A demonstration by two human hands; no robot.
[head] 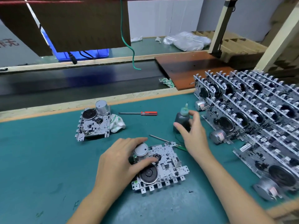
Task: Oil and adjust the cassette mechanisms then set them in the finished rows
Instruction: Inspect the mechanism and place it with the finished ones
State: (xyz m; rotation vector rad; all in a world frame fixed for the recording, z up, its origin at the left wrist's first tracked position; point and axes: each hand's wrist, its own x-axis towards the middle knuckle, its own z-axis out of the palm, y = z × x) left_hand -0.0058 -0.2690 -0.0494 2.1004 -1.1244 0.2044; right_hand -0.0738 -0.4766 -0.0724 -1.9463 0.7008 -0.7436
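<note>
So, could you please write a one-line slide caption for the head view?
Left hand steadies a cassette mechanism while the right hand reaches around the oil bottle.

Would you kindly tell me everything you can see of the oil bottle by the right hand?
The oil bottle is small, with a dark grey, plastic-looking body, a pale green cap and a thin needle tip pointing up. It stands upright on the green mat, between the red screwdriver and the finished rows. The right hand reaches around it, fingers curled at its sides; motion blur hides whether the grip has closed. Its fill level cannot be seen.
</note>
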